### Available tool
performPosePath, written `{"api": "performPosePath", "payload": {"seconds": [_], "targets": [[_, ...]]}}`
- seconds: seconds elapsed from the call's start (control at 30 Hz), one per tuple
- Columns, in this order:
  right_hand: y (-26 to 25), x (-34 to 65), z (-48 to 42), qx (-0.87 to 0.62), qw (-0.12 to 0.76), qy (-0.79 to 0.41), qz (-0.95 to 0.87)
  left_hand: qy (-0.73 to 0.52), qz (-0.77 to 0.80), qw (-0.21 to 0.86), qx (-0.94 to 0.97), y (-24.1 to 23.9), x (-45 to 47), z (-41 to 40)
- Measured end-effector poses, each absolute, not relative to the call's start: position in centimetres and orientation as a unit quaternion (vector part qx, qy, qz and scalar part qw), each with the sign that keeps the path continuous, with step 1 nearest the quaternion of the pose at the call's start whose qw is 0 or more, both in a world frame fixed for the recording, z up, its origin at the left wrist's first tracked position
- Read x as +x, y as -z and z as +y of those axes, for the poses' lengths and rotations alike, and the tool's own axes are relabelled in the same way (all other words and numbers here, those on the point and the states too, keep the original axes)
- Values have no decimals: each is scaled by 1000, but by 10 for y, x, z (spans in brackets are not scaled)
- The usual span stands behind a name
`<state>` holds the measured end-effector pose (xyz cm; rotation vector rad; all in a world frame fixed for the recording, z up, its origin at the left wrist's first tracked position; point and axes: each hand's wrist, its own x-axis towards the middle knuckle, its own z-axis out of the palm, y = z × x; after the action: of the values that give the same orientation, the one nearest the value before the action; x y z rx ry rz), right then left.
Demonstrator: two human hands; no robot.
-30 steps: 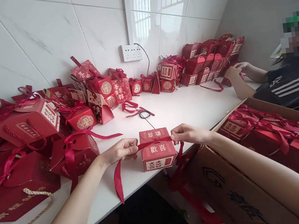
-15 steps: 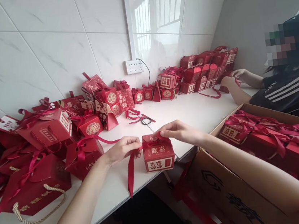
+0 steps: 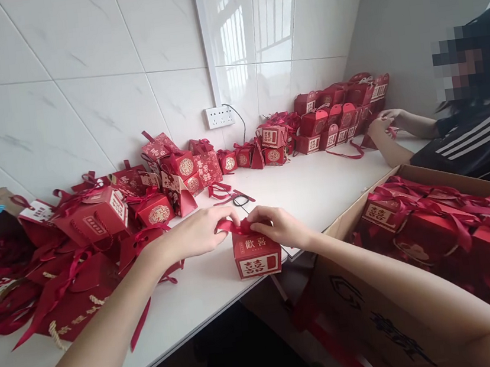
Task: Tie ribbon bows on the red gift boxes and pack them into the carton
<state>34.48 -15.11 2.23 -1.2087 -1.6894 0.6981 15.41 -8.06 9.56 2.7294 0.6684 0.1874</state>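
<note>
A person's left hand (image 3: 208, 229) is pinching one side of a dark red ribbon (image 3: 233, 226) just above the small gift box (image 3: 258, 260), and the right hand (image 3: 277, 225) is gripping the gathered part with thumb and bent fingers over the box's lid. The fingers are hiding the ribbon's crossing, so whether a knot is forming there cannot be told. The box is standing upright on the white table (image 3: 292, 181), close to its near edge; an uneven tug could, one would judge, drag it over that edge, and a loosened pinch could let the slick ribbon slip slack. Hard pulling could also be denting the thin card. The box is showing matte red card, square sides and a cream panel with bold red characters; the ribbon is looking satiny and soft. Behind the box, a thin black cord (image 3: 241, 200) is lying looped. Left of the box, a larger red bag (image 3: 78, 299) is carrying a twisted, pale rope handle. Right of the box, a brown cardboard carton (image 3: 343, 219) is holding ribboned red boxes (image 3: 438, 231); beyond it, a co-worker's hands (image 3: 385, 124) are handling another red piece.
</note>
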Motion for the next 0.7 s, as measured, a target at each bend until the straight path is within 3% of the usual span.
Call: {"api": "performPosePath", "payload": {"seconds": [0.23,0.43,0.7], "targets": [[-19,344,-146,-488,503,-360,-616,-91,244,104,960,-104,160,-88],[-20,344,-145,-482,498,-377,-614,-98,173,163,966,-102,178,-87],[-22,345,-148,-516,461,-337,-639,-160,208,207,943,-86,192,-71]]}}
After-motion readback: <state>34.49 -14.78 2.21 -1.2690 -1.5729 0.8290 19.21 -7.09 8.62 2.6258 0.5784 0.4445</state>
